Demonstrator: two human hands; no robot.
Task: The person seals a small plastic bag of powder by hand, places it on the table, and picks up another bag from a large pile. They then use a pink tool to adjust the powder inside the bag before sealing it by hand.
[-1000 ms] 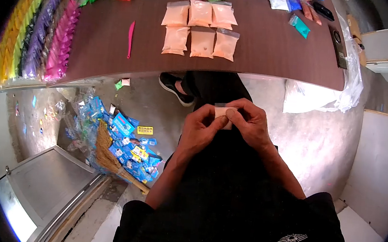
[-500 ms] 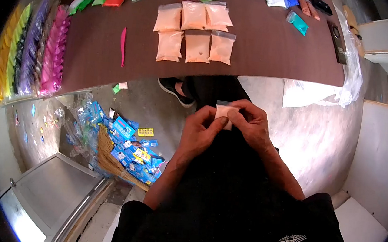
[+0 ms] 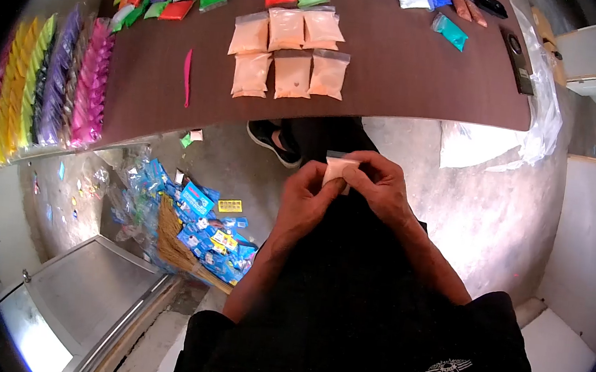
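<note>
Between my two hands is a small clear zip bag with soft peach-coloured filling, held over my lap in front of the table edge. My left hand pinches its left side, thumb bent over the lower part. From the right, my right hand presses thumb and fingers on the bag just below its seal strip. The bag's lower part is mostly hidden by the thumbs. Several similar peach-filled bags lie in two rows on the brown table beyond my hands.
A pink plastic knife lies left on the table. Coloured bags pile up at the back left; long packs of coloured bags line the left edge. A dark device sits right. Below are a broom and blue packaging.
The view has shifted slightly, so the table items appear a little to the left or lower. Both hands still grip the peach bag, with only a slight movement of the fingers.
</note>
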